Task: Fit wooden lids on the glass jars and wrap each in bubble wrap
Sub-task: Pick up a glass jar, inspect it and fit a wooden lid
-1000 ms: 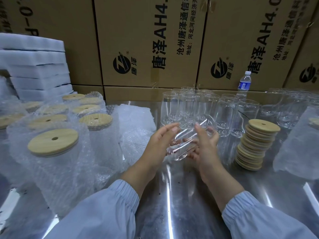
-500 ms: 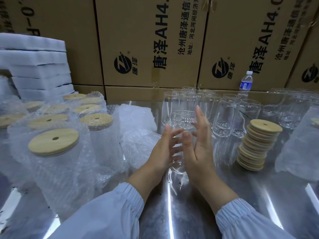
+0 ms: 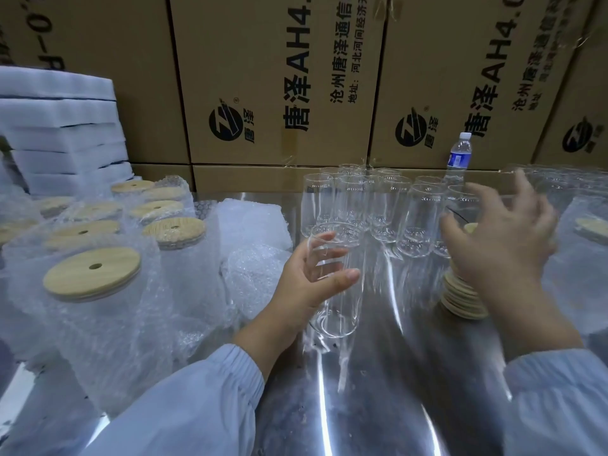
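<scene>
Nearest us, on the shiny metal table [image 3: 378, 406], our left hand [image 3: 309, 284] grips a bare glass jar [image 3: 335, 311] upright, fingers curled round its side. Its base sits at or just above the table; we cannot tell which. A second ago we cradled this jar tilted between both hands, and half a second ago both palms stood it up. Now our right hand [image 3: 503, 245] has let go and swung off to the right. It hovers, blurred, with fingers spread and nothing in them, over the stack of wooden lids [image 3: 460, 301]. We judge that the jar is ready and that picking a lid comes next, so the lid is not yet fitted.

Just left of the jar lie loose pieces of bubble wrap [image 3: 253, 274], near enough for the wrapping step. Further left stand the finished wrapped jars [image 3: 108, 324], each capped in wood. Behind our hands a cluster of unlidded jars [image 3: 421, 225] waits, so much of the work remains. Beyond them stand a water bottle [image 3: 459, 158], stacked white foam sheets [image 3: 59, 126] and a wall of printed cartons [image 3: 279, 77].
</scene>
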